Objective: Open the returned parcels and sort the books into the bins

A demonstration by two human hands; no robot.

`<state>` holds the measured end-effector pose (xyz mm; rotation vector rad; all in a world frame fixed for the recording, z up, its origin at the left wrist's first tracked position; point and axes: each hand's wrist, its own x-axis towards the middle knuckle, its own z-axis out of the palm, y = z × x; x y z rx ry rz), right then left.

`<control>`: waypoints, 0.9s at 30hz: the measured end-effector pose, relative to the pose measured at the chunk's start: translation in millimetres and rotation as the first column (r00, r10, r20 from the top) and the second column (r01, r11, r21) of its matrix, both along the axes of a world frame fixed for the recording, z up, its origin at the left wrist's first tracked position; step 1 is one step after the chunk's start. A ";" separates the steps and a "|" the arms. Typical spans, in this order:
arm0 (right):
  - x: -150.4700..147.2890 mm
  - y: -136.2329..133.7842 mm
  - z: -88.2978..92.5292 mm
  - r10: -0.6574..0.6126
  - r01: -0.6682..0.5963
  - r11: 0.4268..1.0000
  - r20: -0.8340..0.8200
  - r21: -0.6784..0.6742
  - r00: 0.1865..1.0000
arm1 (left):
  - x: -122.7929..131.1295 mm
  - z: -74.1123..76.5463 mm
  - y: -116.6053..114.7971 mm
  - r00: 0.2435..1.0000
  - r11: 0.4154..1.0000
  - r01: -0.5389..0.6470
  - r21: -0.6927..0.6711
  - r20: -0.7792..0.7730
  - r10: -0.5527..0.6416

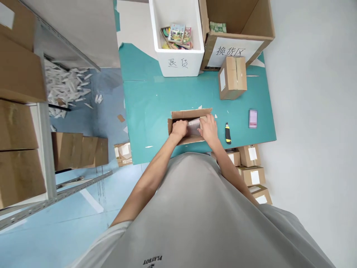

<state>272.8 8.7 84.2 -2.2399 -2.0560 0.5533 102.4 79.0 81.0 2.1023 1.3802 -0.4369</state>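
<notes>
Blue floor [78, 219] spreads well to the left of the open carton [192, 113], with a metal shelf [48, 149] of brown boxes [19, 128] at the far side and a heap of white scraps [67, 85] between shelf and carton. Next comes the teal table [147, 100], where the carton stands close to the front edge. Behind the carton is a white foam box [195, 61] holding small picture-covered packs [177, 34]. At the carton's left end the left hand [180, 127] is curled nearly closed, its fingertips hidden inside; I cannot tell whether it grips anything. Inside the carton, between the hands, lies a shiny, pale item [193, 127]. At the carton's right end the right hand [210, 128] is half open, thumb apart from bent fingers; whether it holds the item or the cardboard is unclear. Near the carton's right side lies a black-and-yellow cutter [228, 134]. Behind the carton and to its right stand a taped box [232, 78] and a larger open box [259, 22]. Farthest right of the carton lies a phone [253, 118].
</notes>
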 end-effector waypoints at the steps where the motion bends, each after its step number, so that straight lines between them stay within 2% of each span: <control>1: 4.6 -5.1 -2.1 -0.055 0.055 0.998 -0.011 0.019 0.998 | -0.7 5.5 -1.7 1.000 1.000 0.001 0.012 -0.001 -0.001; 6: 7.1 -17.6 -8.9 -0.251 0.254 0.966 -0.056 0.042 0.966 | -2.7 35.5 -10.0 0.999 0.996 0.002 0.093 0.040 -0.005; 11: 19.8 -15.5 -2.3 -0.246 0.270 0.957 -0.207 0.101 0.947 | -16.0 51.6 -7.8 0.999 0.990 -0.028 0.140 0.041 0.022; 14: 36.6 -11.4 -3.4 -0.319 0.335 0.942 -0.270 0.016 0.909 | -23.9 55.0 -3.0 0.998 0.990 -0.053 0.134 0.035 0.048; 17: 44.9 -7.0 -9.0 -0.377 0.373 0.926 -0.241 -0.063 0.894 | -27.3 61.2 -2.9 0.997 0.989 -0.071 0.130 0.050 0.065; 21: 46.7 -4.9 -15.3 -0.375 0.354 0.927 -0.229 -0.126 0.898 | -34.9 81.1 -11.8 0.981 0.978 -0.140 0.152 0.156 0.117; 24: 52.7 -6.5 -16.2 -0.402 0.374 0.915 -0.305 -0.151 0.863 | -50.6 101.6 -17.7 0.907 0.953 -0.276 0.127 0.363 0.214; 25: 55.3 -7.2 -15.1 -0.409 0.389 0.912 -0.361 -0.130 0.838 | -57.2 108.0 -18.8 0.852 0.939 -0.331 0.094 0.457 0.255; 27: 59.2 -8.5 -9.2 -0.393 0.432 0.901 -0.510 -0.045 0.765 | -70.1 118.0 -19.9 0.693 0.898 -0.439 -0.024 0.627 0.355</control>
